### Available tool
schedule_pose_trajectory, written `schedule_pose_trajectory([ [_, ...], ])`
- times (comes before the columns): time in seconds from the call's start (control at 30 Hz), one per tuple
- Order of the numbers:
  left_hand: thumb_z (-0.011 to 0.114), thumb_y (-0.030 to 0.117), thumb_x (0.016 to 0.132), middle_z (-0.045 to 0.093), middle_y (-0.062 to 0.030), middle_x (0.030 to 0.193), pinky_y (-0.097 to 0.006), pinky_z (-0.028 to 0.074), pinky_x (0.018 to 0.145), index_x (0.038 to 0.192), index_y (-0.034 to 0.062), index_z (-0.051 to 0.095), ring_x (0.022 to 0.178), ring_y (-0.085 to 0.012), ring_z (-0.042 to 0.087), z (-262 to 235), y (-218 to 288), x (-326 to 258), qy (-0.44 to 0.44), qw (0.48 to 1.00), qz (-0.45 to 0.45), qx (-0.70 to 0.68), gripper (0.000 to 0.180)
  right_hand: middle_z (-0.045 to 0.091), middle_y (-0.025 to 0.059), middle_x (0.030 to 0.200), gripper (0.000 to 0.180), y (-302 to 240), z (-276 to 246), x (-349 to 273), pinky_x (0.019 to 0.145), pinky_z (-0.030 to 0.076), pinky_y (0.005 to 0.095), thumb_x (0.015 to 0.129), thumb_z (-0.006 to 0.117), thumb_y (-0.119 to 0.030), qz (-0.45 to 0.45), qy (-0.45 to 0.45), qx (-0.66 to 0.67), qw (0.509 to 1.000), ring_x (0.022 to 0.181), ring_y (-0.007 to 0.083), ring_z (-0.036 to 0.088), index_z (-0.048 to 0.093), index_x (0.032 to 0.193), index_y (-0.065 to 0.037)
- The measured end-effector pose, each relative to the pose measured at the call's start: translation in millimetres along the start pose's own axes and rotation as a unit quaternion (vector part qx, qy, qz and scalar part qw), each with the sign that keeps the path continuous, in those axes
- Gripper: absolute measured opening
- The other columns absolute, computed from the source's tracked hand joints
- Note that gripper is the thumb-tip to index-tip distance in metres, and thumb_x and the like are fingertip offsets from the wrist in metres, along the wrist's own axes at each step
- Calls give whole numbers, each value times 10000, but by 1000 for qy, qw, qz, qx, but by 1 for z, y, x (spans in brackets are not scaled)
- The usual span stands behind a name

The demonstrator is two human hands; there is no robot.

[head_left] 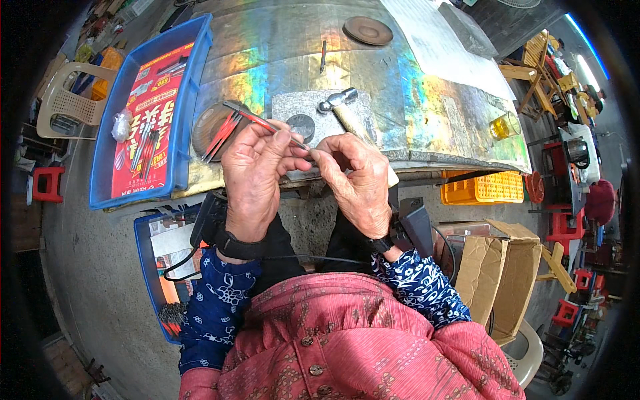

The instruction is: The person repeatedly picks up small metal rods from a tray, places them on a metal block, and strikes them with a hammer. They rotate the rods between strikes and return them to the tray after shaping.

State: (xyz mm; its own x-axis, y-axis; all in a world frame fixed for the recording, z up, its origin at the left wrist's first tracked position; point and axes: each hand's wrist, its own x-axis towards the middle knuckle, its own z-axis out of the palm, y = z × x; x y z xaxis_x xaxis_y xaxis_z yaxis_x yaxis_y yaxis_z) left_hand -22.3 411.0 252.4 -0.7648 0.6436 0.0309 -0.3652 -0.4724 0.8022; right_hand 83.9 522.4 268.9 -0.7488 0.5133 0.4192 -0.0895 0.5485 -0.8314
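My left hand [253, 177] is closed around a slim tool with a red-and-dark shaft [257, 119], held at a slant above the table's near edge. My right hand [353, 177] pinches at the tool's thin metal end; any small piece between those fingertips is hidden. Just left of my left hand, several similar red slim tools [221, 136] lie on a round brown dish [205, 120]. Beyond my hands a hammer [345, 115] rests on a grey speckled slab [283, 103], its head pointing away. Beside it on the slab sits a dark round disc [302, 126].
A blue tray [202, 77] at the left holds red printed card and more slim tools. Farther back are a dark slim rod [323, 57] and a brown round dish [368, 31]. A glass of yellow liquid [505, 125] stands near the right edge. An open cardboard box [481, 270] is at lower right.
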Motion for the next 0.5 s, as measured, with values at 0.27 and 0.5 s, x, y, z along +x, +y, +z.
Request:
schedule_pose_trajectory([
  [0.27, 603, 31, 924, 653, -100, 826, -246, 563, 570, 991, -48, 580, 697, -140, 647, -5, 2, 20, 33, 985, 83, 146, 106, 596, 64, 724, 80, -1, -17, -1, 566, 447, 247, 842, 690, -24, -57, 16, -81, 995, 604, 113, 562, 637, 880, 21],
  [0.5, 600, -11, 907, 654, -78, 803, -207, 526, 558, 963, -43, 601, 677, -107, 635, -3, -2, 28, 28, 967, 129, 218, 65, 588, 125, 750, 122, -4, -32, -3, 587, 462, 338, 799, 700, -1, -74, 27, -118, 990, 648, 280, 587, 607, 878, 0],
])
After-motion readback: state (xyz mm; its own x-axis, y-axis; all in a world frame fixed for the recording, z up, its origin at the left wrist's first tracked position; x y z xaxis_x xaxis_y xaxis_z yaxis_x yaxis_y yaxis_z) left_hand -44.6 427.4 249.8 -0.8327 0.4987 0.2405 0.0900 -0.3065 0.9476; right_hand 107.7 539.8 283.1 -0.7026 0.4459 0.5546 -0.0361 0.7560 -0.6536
